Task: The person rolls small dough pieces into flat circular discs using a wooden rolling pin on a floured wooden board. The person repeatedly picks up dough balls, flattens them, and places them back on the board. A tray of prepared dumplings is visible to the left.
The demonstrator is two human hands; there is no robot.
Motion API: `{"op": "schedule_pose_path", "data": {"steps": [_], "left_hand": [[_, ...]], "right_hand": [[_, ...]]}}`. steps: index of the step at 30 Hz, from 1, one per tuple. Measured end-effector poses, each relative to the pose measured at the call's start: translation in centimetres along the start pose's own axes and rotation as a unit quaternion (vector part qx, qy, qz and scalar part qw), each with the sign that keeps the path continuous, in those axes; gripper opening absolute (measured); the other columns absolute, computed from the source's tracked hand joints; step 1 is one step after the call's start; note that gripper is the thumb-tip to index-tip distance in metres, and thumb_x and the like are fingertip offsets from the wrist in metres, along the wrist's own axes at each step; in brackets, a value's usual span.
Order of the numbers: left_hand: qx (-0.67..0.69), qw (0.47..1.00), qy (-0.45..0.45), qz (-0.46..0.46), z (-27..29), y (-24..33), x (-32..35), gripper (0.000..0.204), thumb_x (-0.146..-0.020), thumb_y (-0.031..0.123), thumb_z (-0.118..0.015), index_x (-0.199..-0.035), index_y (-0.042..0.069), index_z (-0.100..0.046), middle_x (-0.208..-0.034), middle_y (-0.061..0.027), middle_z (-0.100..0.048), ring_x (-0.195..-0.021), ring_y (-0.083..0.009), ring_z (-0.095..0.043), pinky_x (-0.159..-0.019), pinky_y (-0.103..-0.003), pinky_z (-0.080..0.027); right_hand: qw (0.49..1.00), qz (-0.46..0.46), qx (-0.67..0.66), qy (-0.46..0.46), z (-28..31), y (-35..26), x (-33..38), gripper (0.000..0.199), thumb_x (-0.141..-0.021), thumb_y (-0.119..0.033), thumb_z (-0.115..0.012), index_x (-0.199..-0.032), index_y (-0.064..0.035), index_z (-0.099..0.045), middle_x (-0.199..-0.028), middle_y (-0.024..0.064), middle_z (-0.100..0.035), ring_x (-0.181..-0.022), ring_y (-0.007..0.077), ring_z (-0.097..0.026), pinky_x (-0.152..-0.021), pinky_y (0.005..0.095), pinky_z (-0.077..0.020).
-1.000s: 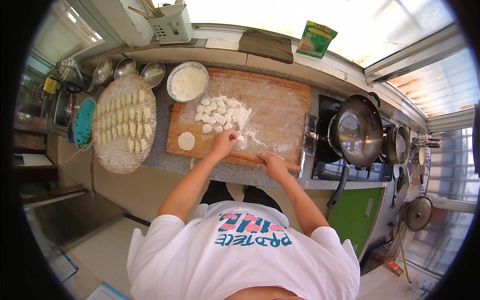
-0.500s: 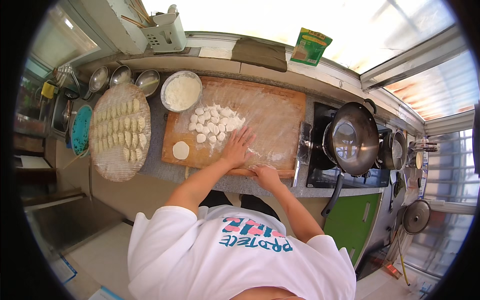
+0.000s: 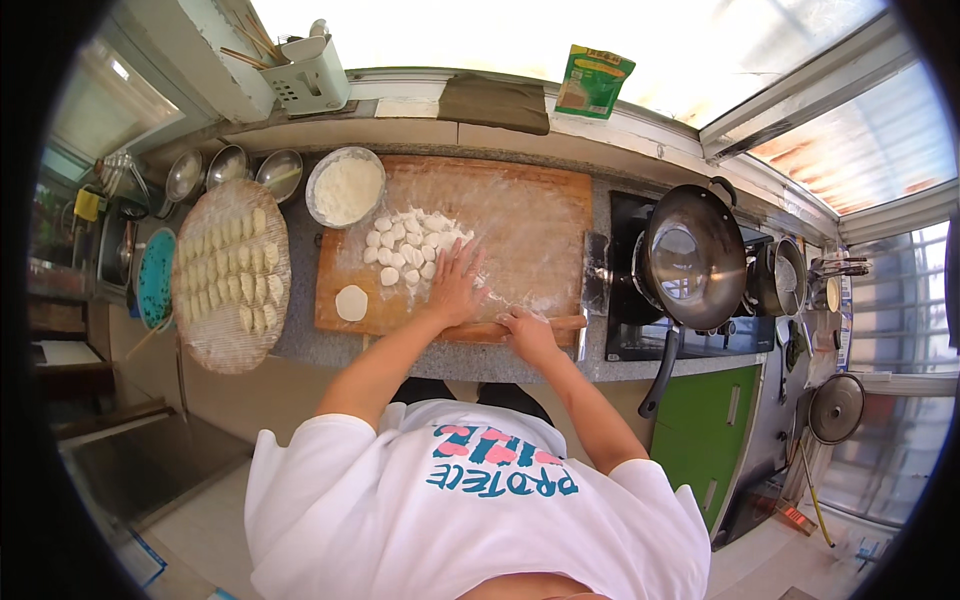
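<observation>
My left hand (image 3: 457, 290) lies flat with its fingers spread on the floured wooden board (image 3: 530, 215), beside a cluster of small white dough pieces (image 3: 408, 240). Whatever is under its palm is hidden. My right hand (image 3: 528, 336) is closed around a wooden rolling pin (image 3: 568, 323) along the board's near edge. Part of the pin runs left behind my left wrist. One flat round dough wrapper (image 3: 351, 303) rests at the board's near left corner. Loose flour is scattered around the pieces and between my hands.
A bowl of flour (image 3: 346, 188) stands at the board's far left corner. Further left are a round tray (image 3: 205, 325) with rows of dumplings and a teal basin (image 3: 157, 280). A cleaver (image 3: 596, 270) lies by the board's right edge. Beyond it, a wok (image 3: 697, 255) sits on the stove.
My right hand has moved the rolling pin slightly up onto the board, and it now lies at a slight slant. My left hand stays flat beside the dough pieces. The whole view has shifted a little.
</observation>
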State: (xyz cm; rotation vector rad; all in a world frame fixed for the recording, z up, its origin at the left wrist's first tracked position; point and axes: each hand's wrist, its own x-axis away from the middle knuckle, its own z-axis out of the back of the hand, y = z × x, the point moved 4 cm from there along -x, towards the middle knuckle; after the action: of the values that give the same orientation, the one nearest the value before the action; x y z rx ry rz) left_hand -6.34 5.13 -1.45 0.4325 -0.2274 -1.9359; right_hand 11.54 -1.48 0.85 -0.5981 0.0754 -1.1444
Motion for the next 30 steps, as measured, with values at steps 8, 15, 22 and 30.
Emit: {"op": "schedule_pose_path", "data": {"steps": [8, 15, 22, 30], "left_hand": [[0.115, 0.976, -0.005, 0.183, 2.4, -3.2, 5.3, 0.017, -0.084, 0.019, -0.073, -0.094, 0.006, -0.07, -0.1, -0.0099, -0.065, -0.103, -0.0318, -0.061, -0.092, -0.045, -0.048], [0.215, 0.951, -0.019, 0.222, 0.2, -3.3, 5.5, 0.015, -0.08, 0.01, -0.073, -0.093, 0.005, -0.068, -0.092, -0.0136, -0.067, -0.093, -0.0329, -0.065, -0.082, -0.046, -0.052], [0.302, 0.935, -0.079, 0.167, 1.0, -4.9, 4.9, 0.019, -0.08, 0.005, -0.067, -0.099, 0.002, -0.072, -0.086, -0.0154, -0.07, -0.085, -0.0343, -0.068, -0.078, -0.045, -0.054], [0.234, 0.962, -0.058, 0.131, 1.2, -4.2, 4.4, 0.016, -0.082, 0.009, -0.07, -0.097, 0.004, -0.076, -0.09, -0.0162, -0.069, -0.087, -0.0348, -0.067, -0.079, -0.044, -0.054]], "right_hand": [[0.995, 0.063, 0.038, 0.06, -0.8, 0.3, -1.6, 0.036, -0.075, -0.011, -0.076, -0.111, -0.0144, -0.072, -0.108, 0.0086, -0.063, -0.108, 0.0322, -0.061, -0.094, 0.0488, -0.0503], [0.991, 0.088, 0.073, 0.076, -0.7, -0.1, -2.6, 0.032, -0.076, -0.011, -0.074, -0.108, -0.0153, -0.073, -0.109, 0.0079, -0.063, -0.112, 0.0314, -0.059, -0.102, 0.0516, -0.0453], [0.989, 0.118, 0.078, 0.046, -0.4, 0.1, -3.9, 0.04, -0.076, -0.017, -0.078, -0.115, -0.0129, -0.07, -0.115, 0.0092, -0.062, -0.115, 0.0329, -0.058, -0.104, 0.0502, -0.0436], [0.976, 0.096, 0.087, 0.173, -2.4, -3.4, -5.1, 0.077, -0.087, -0.042, -0.069, -0.149, -0.0026, -0.045, -0.143, 0.0198, -0.054, -0.136, 0.0365, -0.048, -0.112, 0.0526, -0.0365]]}}
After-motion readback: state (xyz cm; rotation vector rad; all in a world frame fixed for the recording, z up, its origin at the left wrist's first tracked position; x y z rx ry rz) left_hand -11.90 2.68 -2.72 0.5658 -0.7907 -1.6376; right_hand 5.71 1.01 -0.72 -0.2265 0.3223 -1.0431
